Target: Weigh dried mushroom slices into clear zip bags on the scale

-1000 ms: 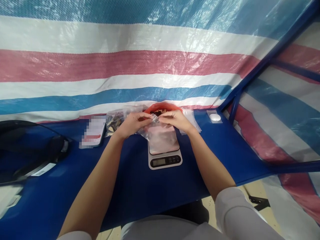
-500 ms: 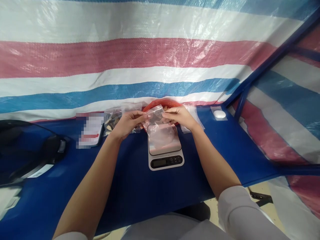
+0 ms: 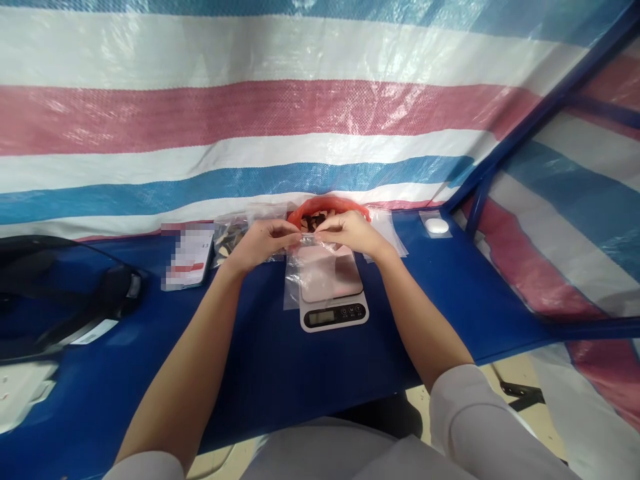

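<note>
A clear plastic zip bag [image 3: 316, 270] hangs by its top edge between my two hands, over the platform of a white kitchen scale [image 3: 334, 316]. My left hand [image 3: 263, 243] pinches the bag's upper left edge. On the other side, my right hand [image 3: 353, 233] pinches the top edge close to the left fingertips. The bag looks flat, and I see nothing inside it. Just behind the hands lies a red plastic bag [image 3: 330, 205] holding dark and pale pieces, partly hidden by my right hand.
Left of my hands are filled clear bags [image 3: 227, 240] and a phone [image 3: 187, 257]. Flat clear bags [image 3: 391, 233] lie to the right, with a white rounded object [image 3: 437, 226] farther right. Black headgear [image 3: 100, 313] rests at the left on the blue table [image 3: 280, 373]. Striped sheeting stands behind.
The clear bag, crumpled and higher before, now hangs straight down over the scale. My fingertips have come closer together at its top edge. The view has shifted slightly.
</note>
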Available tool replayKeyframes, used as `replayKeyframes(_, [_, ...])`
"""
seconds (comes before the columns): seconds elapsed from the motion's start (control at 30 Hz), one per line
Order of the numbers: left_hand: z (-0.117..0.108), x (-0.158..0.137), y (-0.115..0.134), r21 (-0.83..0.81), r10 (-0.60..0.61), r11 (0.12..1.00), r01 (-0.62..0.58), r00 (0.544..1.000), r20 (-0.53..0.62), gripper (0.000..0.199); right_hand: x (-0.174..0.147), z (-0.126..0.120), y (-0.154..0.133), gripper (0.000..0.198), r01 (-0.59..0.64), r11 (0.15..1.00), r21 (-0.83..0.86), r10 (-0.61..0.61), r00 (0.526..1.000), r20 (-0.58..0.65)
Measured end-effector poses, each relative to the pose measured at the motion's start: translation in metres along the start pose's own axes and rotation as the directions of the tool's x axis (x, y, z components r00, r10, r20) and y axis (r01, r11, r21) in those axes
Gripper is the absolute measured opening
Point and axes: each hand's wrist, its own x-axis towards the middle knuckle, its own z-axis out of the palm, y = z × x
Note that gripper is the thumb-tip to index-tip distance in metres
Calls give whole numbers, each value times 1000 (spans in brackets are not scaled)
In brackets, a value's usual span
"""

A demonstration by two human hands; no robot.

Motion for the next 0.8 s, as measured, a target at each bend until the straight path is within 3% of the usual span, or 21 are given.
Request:
replayKeyframes(0.13, [3,-1,6,231,47,973,9,970,-238,28,0,-3,0,23,9,993,-116,-18,997,-71])
replayKeyframes(0.23, [9,-2,14,282,70,959,2,967,-244,33,0,-4,-3,24,7,988,-156,-20,997,-80])
replayKeyframes(0.37, [22,-1,17,-13,-135,991,134,986,-97,47,1,-2,-6,21,66,975,-212,-85,993,-80])
replayKeyframes(0.5, [28,1,15,-306,-320,903,301,947,-15,42,2,1,-6,21,169,962,-214,-177,984,-20])
replayKeyframes(0.67, [23,0,18,-452,-415,798,399,907,69,27,0,2,-6,18,148,966,-210,-150,989,6])
replayKeyframes(0.8, [21,0,19,-500,-428,753,427,896,121,21,-4,0,-10,24,31,996,-85,-27,998,54])
